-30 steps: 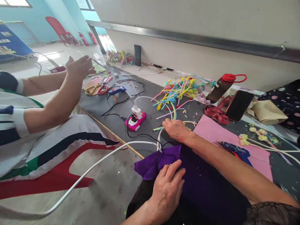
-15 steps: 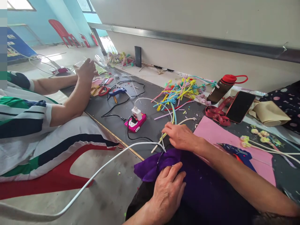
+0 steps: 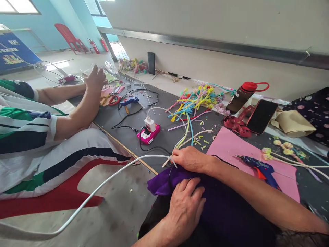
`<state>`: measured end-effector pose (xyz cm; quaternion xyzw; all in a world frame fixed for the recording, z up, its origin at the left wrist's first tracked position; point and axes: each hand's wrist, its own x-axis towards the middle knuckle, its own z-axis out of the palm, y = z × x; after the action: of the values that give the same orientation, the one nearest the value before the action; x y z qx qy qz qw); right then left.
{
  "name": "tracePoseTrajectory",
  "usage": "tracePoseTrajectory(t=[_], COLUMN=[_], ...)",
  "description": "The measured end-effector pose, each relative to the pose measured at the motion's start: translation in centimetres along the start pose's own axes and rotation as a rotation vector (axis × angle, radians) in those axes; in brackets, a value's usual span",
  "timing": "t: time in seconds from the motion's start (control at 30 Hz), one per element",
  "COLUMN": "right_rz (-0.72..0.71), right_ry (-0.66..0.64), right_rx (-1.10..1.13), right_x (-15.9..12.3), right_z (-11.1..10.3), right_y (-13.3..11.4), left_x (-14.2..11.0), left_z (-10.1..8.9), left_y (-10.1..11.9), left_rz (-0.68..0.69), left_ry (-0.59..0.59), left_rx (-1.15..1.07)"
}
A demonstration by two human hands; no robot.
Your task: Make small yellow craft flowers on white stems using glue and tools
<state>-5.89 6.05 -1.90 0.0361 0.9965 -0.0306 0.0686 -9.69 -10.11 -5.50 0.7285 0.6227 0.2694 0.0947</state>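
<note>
My right hand (image 3: pixel 190 159) is closed on several pipe cleaners (image 3: pixel 185 135), yellow, blue and white, at the near edge of the dark table (image 3: pixel 133 118). The stems trail back toward a heap of coloured pipe cleaners (image 3: pixel 197 97). Below it, my left hand (image 3: pixel 185 206) lies flat with fingers spread on a purple cloth (image 3: pixel 221 206) over my lap.
A blue glue gun (image 3: pixel 259 168) lies on a pink sheet (image 3: pixel 231 145). A pink power strip (image 3: pixel 149 133) with a white charger, a phone (image 3: pixel 261 116), a red-capped bottle (image 3: pixel 241 96), scissors (image 3: pixel 110 99) and another glue gun (image 3: pixel 128 100) are on the table. A person in stripes sits left, hands (image 3: pixel 95 78) raised.
My right hand has pulled the pipe cleaners toward me, to the table's near edge. The neighbour's hands have dropped and moved toward the table.
</note>
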Motion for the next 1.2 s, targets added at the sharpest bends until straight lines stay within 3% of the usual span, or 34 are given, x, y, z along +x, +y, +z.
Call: tracePoseTrajectory(t=[0.1,0.23,0.4,0.53,0.7,0.9,1.2], right_rz=[0.096,0.344,0.449,0.430,0.292,0.242,0.230], right_ry=[0.034,0.120,0.224,0.263,0.139,0.049,0.093], right_rx=[-0.017,0.053,0.123,0.263,0.273,0.067,-0.108], right_x=[0.4,0.9,0.4,-0.2,0.4,1.9,2.4], right_z=[-0.3,-1.0,-1.7,-1.6,-1.3,-0.8,0.0], right_y=[0.6,2.3,3.6,2.9,0.8,0.0,0.4], left_x=[0.1,0.0,-0.3,-0.2,0.0,-0.3,-0.5], left_z=[0.2,0.5,0.2,-0.4,-0.2,0.2,0.0], left_y=[0.0,0.1,-0.8,-2.0,-2.4,-2.5,-2.0], left_rz=[0.000,0.012,0.038,0.022,0.064,0.061,-0.006], left_ry=[-0.015,-0.042,0.003,0.001,0.012,0.020,-0.020], left_rx=[0.018,0.034,-0.008,-0.008,0.021,0.023,0.008])
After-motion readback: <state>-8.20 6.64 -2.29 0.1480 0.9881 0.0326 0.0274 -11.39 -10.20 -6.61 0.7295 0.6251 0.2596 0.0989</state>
